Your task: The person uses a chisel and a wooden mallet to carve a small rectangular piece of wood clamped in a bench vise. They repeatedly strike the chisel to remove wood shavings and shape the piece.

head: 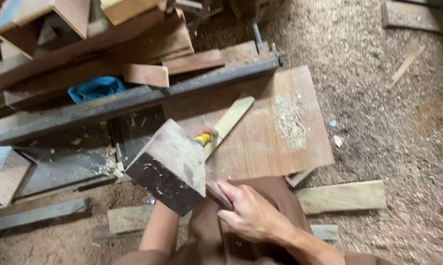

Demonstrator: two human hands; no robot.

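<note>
Hands grip a wooden mallet [170, 167] and yellow-handled chisel [203, 139] over a plank [230, 119].

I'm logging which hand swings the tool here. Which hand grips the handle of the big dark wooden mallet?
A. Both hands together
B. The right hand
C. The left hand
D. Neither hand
B: the right hand closes its grip on the handle of the big dark wooden mallet, while the left hand, mostly hidden behind the mallet head, holds the yellow-handled chisel.
</note>
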